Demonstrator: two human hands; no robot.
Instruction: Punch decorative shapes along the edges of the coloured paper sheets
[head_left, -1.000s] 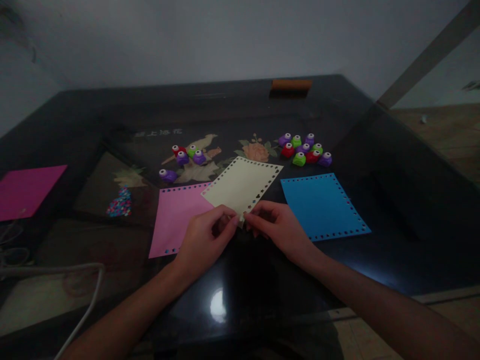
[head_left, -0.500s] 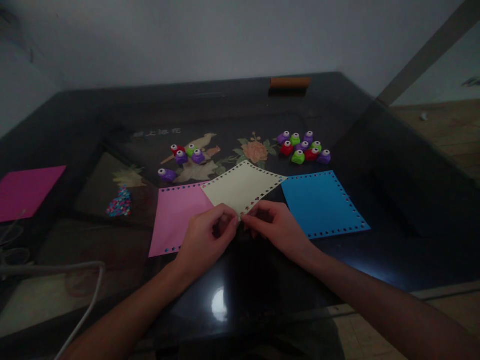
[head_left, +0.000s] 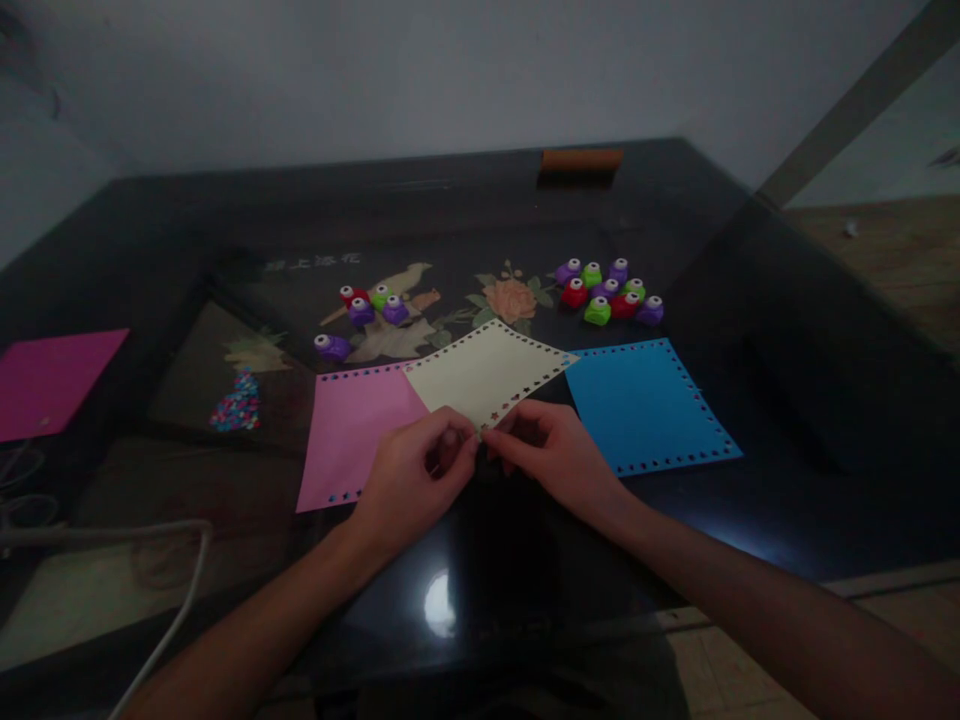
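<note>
A cream paper sheet [head_left: 487,375] with punched holes along its edges lies tilted over the dark table [head_left: 787,330]. Its near corner is pinched by my left hand [head_left: 416,480] and my right hand [head_left: 551,455], fingertips almost meeting. The cream sheet overlaps a pink sheet [head_left: 352,430] on the left, which has punched holes along its top edge and bottom corner. To the right lies a blue sheet [head_left: 649,405] with holes around its border.
Several small purple, green and red craft punches [head_left: 607,292] cluster at the back right; a smaller group [head_left: 371,308] sits left of centre. A pile of coloured paper bits [head_left: 238,405], a magenta sheet [head_left: 49,378] far left, a white cable [head_left: 161,600] and an orange block [head_left: 581,160] are also there.
The far end of the cream sheet has dropped lower and flatter toward the table while both hands kept pinching its near corner.
</note>
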